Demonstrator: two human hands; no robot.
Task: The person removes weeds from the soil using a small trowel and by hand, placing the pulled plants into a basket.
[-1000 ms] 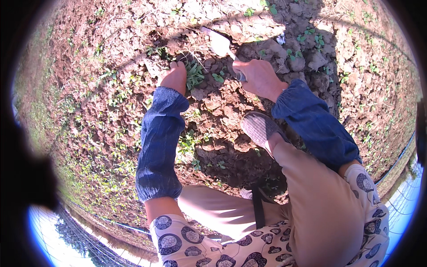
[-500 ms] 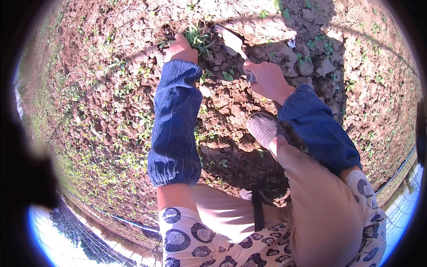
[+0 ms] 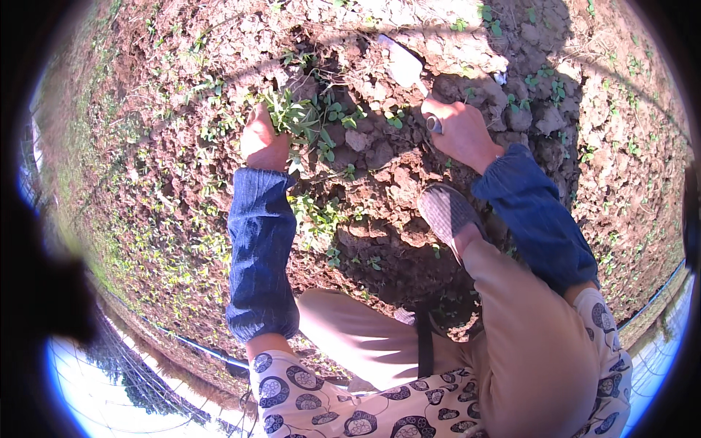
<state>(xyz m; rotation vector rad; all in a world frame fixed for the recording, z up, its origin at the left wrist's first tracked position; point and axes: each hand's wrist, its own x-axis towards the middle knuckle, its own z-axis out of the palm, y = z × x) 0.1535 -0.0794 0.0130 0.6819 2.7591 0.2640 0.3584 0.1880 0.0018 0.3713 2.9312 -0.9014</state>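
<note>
My left hand (image 3: 264, 140) is closed around a leafy clump of green weeds (image 3: 293, 117), whose leaves spread out to the right of my fingers. Its lower part is hidden by the hand. Further right, my right hand (image 3: 461, 131) grips a hand trowel (image 3: 401, 63) by the handle. The trowel's pale blade points up and to the left, over the crumbly soil, and the handle's end sticks out below my fingers. Between the two hands, small seedlings (image 3: 395, 118) grow among brown clods.
Low green plants (image 3: 190, 219) are scattered over the soil on the left. My shoe (image 3: 447, 212) stands on the ground below my right hand. More seedlings (image 3: 544, 82) grow in the shaded strip on the right. A blue line (image 3: 197, 347) runs along the field's edge.
My left hand has drawn back toward me and to the left with the weeds, baring dark soil behind. My right hand and trowel appear slightly further right and lower in view.
</note>
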